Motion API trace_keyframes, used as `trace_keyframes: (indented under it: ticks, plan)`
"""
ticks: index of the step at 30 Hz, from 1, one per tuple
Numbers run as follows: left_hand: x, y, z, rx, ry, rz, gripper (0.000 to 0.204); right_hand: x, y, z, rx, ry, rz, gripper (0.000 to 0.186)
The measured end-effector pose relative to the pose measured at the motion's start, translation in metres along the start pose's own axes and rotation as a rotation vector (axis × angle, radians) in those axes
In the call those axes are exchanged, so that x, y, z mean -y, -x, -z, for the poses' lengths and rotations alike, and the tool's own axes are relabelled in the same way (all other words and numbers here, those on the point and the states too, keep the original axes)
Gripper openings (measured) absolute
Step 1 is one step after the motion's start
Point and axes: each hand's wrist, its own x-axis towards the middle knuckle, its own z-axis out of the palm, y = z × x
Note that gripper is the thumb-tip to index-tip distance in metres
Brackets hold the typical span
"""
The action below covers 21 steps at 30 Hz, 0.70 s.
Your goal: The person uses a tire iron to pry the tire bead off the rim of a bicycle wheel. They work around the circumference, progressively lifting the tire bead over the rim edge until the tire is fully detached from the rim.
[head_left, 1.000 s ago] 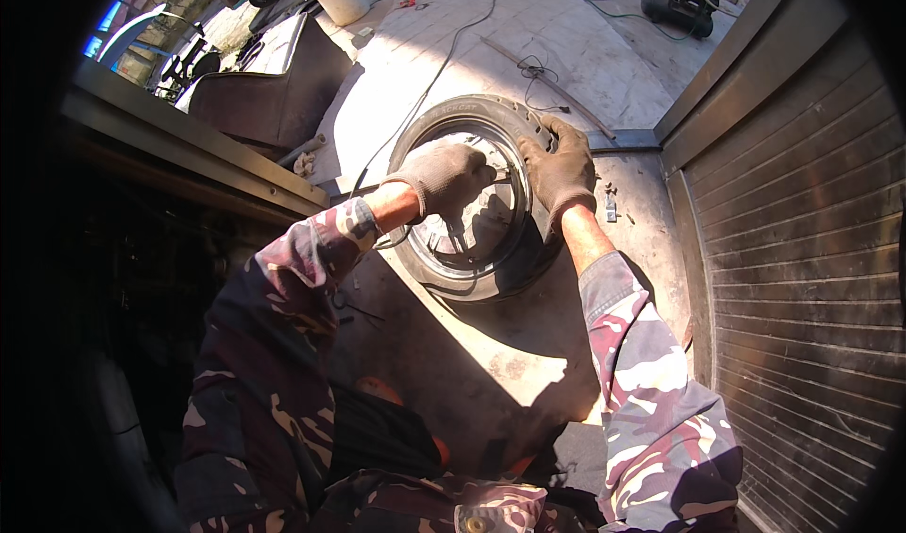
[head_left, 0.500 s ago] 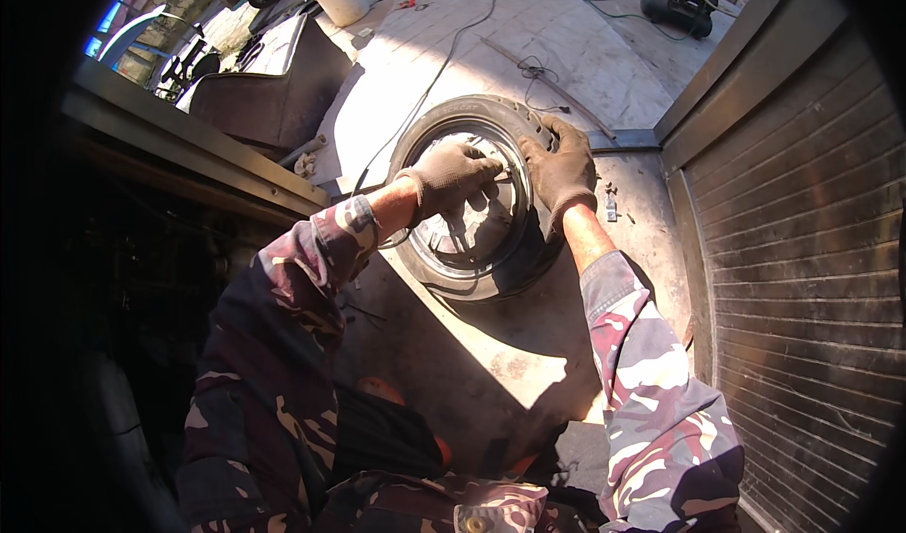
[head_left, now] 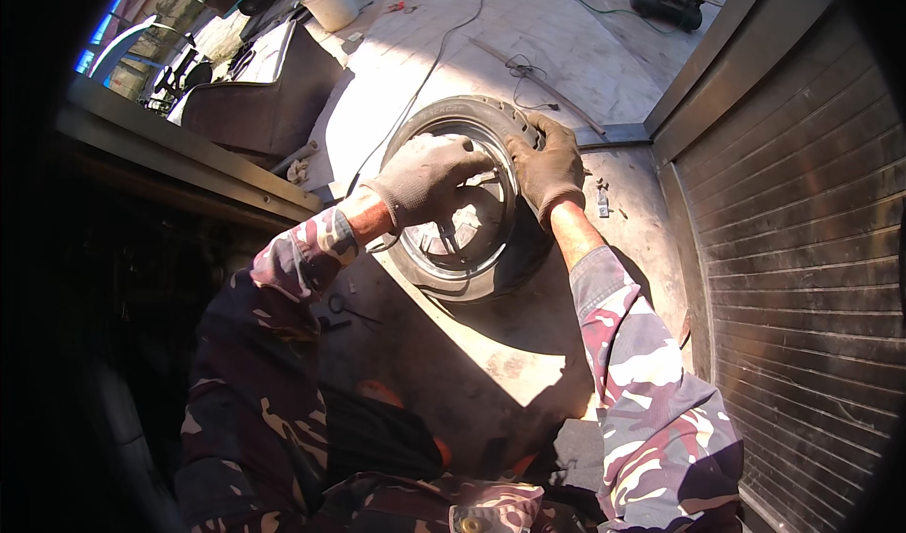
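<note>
A wheel with a black tyre (head_left: 491, 283) and a silvery hub (head_left: 461, 231) lies flat in front of me, tilted slightly. Over the upper part of the hub, my left hand (head_left: 429, 179), in a grey-brown work glove, is closed with its fingers curled down. Whatever its fingertips hold is too small or hidden to name. My right hand (head_left: 552, 165), gloved in brown, grips the tyre's right upper side, thumb on the sidewall and fingers around the outer tread. My left hand covers part of the rim.
To the right stands a ribbed metal panel (head_left: 802, 287); a metal frame (head_left: 189, 155) runs along the left. Small metal parts (head_left: 603, 201) lie right of the wheel. Farther off are a white bucket (head_left: 330, 4), a black compressor (head_left: 665, 2), a thin rod (head_left: 543, 84) and loose cables (head_left: 453, 37).
My left hand has shifted slightly left on the hub and its fingers are more curled. My right hand keeps its hold on the tyre. The whole view has moved a little.
</note>
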Motion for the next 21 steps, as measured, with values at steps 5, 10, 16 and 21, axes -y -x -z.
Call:
trace_keyframes:
  ticks: [5,10,16,21]
  plan:
    - [0.015,0.001,0.001,0.04,-0.025,-0.055,0.033,0.001,0.0,0.002,0.01,-0.025,-0.01,0.055]
    - [0.005,-0.006,-0.008,-0.02,-0.03,0.087,0.034,0.001,0.0,0.0,-0.005,-0.011,-0.001,0.055]
    - [-0.01,-0.025,-0.007,0.024,0.225,0.534,0.05,-0.003,-0.001,-0.001,-0.007,-0.002,0.007,0.056]
    - [0.006,-0.025,0.002,0.117,0.916,0.961,0.046,-0.006,-0.002,-0.004,-0.016,-0.027,-0.004,0.055]
